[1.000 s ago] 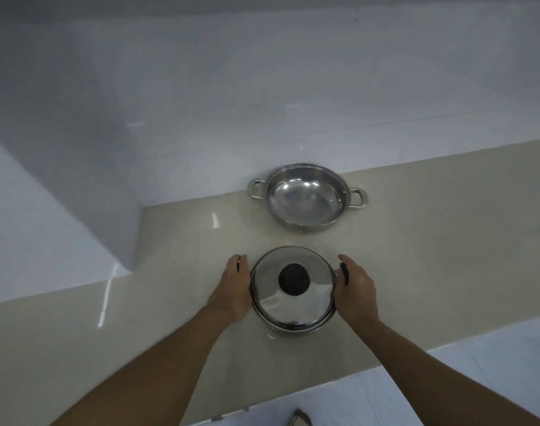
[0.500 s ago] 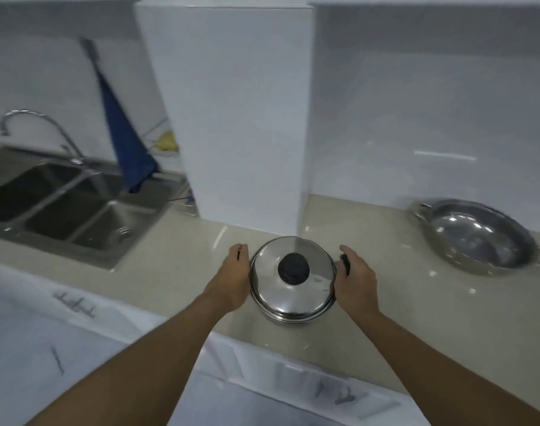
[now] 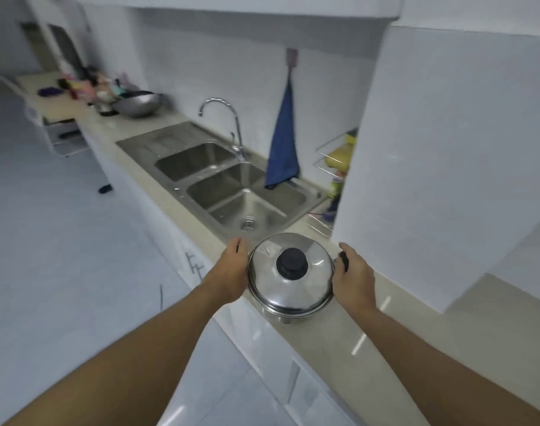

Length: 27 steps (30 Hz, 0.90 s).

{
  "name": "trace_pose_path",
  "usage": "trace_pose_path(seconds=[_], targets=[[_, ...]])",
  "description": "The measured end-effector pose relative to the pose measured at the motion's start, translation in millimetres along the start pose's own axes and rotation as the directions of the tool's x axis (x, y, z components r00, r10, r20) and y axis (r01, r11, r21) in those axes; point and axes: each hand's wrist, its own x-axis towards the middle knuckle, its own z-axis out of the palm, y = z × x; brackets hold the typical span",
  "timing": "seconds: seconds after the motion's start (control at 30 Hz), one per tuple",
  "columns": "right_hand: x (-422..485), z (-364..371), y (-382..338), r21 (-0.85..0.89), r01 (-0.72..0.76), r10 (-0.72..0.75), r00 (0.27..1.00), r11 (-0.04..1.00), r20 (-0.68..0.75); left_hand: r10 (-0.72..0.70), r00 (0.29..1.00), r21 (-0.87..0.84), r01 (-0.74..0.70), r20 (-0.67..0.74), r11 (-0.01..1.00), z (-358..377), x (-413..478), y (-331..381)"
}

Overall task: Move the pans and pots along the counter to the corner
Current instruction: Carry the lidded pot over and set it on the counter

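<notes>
A steel pot (image 3: 290, 298) with a shiny lid and a black knob is held above the front edge of the beige counter (image 3: 339, 327), just right of the sink. My left hand (image 3: 230, 272) grips its left side handle and my right hand (image 3: 353, 273) grips the black right handle. At the far left end of the counter sits a large steel wok (image 3: 138, 103).
A double steel sink (image 3: 228, 182) with a curved tap (image 3: 228, 124) lies left of the pot. A blue towel (image 3: 282, 142) hangs on the wall. A white pillar (image 3: 422, 167) juts out to the right, with a wire rack (image 3: 333, 167) behind it. Clutter fills the far counter.
I have turned left and carried the pot along the counter past the pillar toward the sink. The two-handled pan has dropped out of view on the right.
</notes>
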Motion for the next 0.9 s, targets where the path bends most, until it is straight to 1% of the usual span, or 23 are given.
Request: trace_pose_path(seconds=[0.07,0.17,0.3,0.43,0.57,0.73,0.9], targets=[[17,24,-17,0.010,0.027,-0.027,0.999,1.000,0.039,-0.040,0.999,-0.006,0.040,-0.031,0.999,-12,8,-21],[48,73,-54,0.040,0.085,-0.089,0.988,0.996,0.124,-0.136,0.988,0.041,0.139,-0.067,0.989,-35,21,-65],[76,134,-100,0.081,0.156,-0.169,0.963,0.984,0.210,-0.246,0.962,0.068,0.255,-0.119,0.965,-61,29,-117],[92,194,-141,0.122,0.203,-0.231,0.927,0.972,0.297,-0.315,0.937,0.076,0.329,-0.154,0.941,-86,33,-172],[102,252,-183,0.157,0.221,-0.261,0.911,0.963,0.318,-0.343,0.925,0.086,0.360,-0.164,0.929,-113,44,-231],[111,319,-240,0.133,0.240,-0.271,0.912,0.962,0.308,-0.317,0.926,0.098,0.341,-0.206,0.935,-154,65,-306],[114,380,-297,0.151,0.237,-0.273,0.912,0.960,0.306,-0.314,0.928,0.124,0.342,-0.200,0.932,-200,83,-378]])
